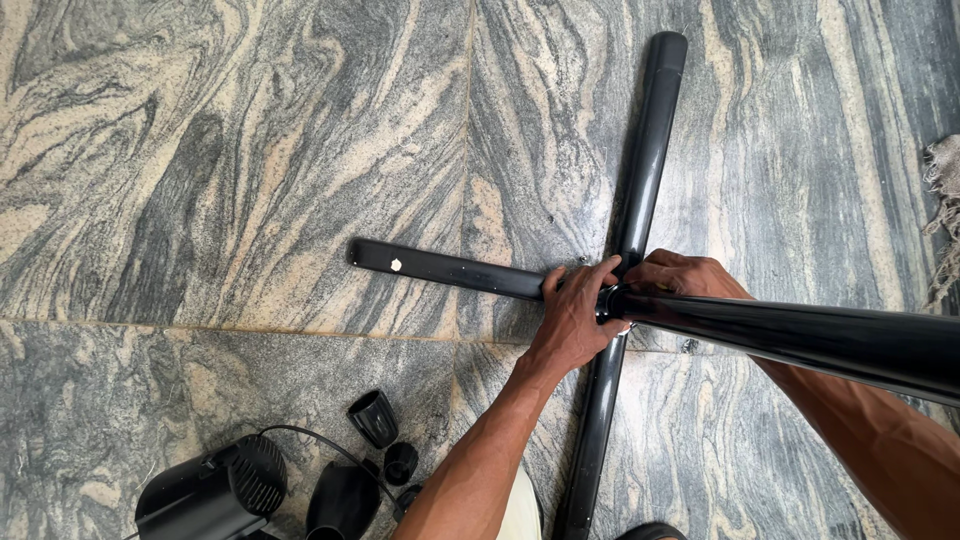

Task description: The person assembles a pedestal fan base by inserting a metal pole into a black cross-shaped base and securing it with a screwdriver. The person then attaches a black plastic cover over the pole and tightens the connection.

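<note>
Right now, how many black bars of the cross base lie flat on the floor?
2. The long bar runs top to bottom; the short bar reaches left from the crossing. Both hands and the pole may hide more.

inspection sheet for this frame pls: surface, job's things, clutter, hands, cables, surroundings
Surface: grey-and-tan veined stone floor, tile seams visible.
Job's things: black cross base flat on floor; black pole meets its centre.
Clutter: black caps and black motor unit, lower left.
Hands: left hand and right hand grip the centre joint.
Cables: black cord by the motor unit.
Surroundings: frayed cloth edge, right.
</note>
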